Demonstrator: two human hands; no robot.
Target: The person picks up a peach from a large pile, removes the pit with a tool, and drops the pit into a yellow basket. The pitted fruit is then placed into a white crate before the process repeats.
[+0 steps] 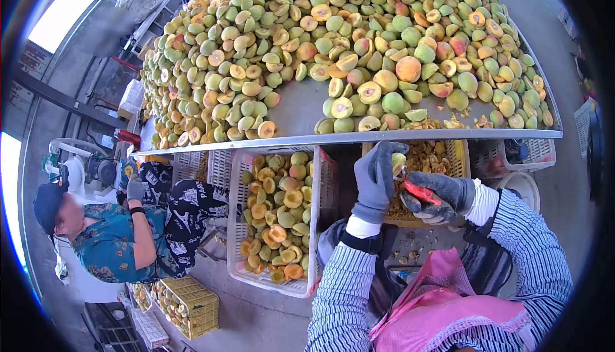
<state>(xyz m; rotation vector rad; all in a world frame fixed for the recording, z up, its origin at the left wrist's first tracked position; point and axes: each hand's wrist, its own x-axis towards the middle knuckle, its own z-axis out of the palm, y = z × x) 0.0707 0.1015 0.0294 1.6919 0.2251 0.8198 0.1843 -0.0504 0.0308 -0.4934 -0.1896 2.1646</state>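
Note:
My left hand (pixel 378 182), in a grey glove, is closed around a green fruit piece (pixel 398 163) just below the table edge. Close on its right, my right hand (pixel 439 197), also gloved, grips a red-handled tool (pixel 421 192), whose tip points toward the fruit. Under both hands stands a yellow crate (pixel 460 160) with pits and scraps in it. Halved and whole green-orange fruits (pixel 384 81) are heaped on the metal table (pixel 301 105) ahead.
A white crate (pixel 234 224) of fruit halves stands left of my arms. Farther left sits a co-worker (pixel 122 237), near a yellow crate of fruit (pixel 208 307). A white bucket (pixel 528 188) and another crate (pixel 544 153) are at right.

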